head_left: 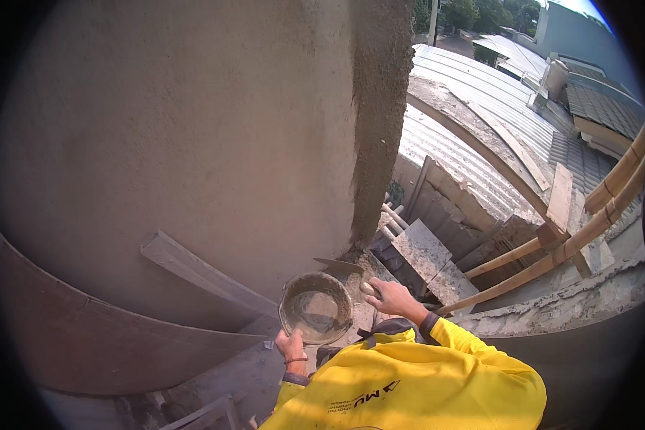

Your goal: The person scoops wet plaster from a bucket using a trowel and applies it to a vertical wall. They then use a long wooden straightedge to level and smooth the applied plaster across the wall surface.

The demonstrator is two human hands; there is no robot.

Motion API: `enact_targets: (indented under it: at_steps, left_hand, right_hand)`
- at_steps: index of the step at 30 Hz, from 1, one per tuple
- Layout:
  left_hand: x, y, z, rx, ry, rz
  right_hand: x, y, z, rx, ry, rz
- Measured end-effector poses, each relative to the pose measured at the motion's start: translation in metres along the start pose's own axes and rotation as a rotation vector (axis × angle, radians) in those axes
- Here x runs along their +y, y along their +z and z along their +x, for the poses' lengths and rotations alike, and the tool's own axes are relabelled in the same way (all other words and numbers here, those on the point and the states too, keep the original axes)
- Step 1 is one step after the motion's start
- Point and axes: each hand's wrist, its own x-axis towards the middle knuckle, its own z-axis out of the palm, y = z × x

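Note:
My left hand [292,345] grips the near-left rim of a round, mortar-stained bucket [292,295]. Some grey material shows at the bucket's bottom; how much is hard to tell. In my right hand [396,299] is the handle of a trowel [339,266], its blade pointing left just above the bucket's far-right rim. Ahead of both hands rises a smooth plastered wall [193,143]. Down its right edge runs a rough, darker strip of mortar [376,122], which ends low beside the trowel blade.
A long angled strip [201,272] leans on the wall at left, above a brown panel [107,330]. Bamboo poles [588,233] and planks [560,193] stand at right, near a rough concrete ledge [552,312]. Corrugated roofing [466,72] lies beyond, lower down.

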Motion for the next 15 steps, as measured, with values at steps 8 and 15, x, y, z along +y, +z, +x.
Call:
enact_targets:
  at_steps: [8, 15]
  left_hand:
    - [0.012, -0.009, 0.001, -0.176, 0.239, 0.249]
    - [0.021, -0.001, 0.008, -0.214, 0.147, -0.021]
  right_hand:
    - [-0.023, 0.056, 0.033, -0.318, 0.106, -0.056]
    - [0.013, 0.061, 0.008, -0.559, 0.194, 0.687]
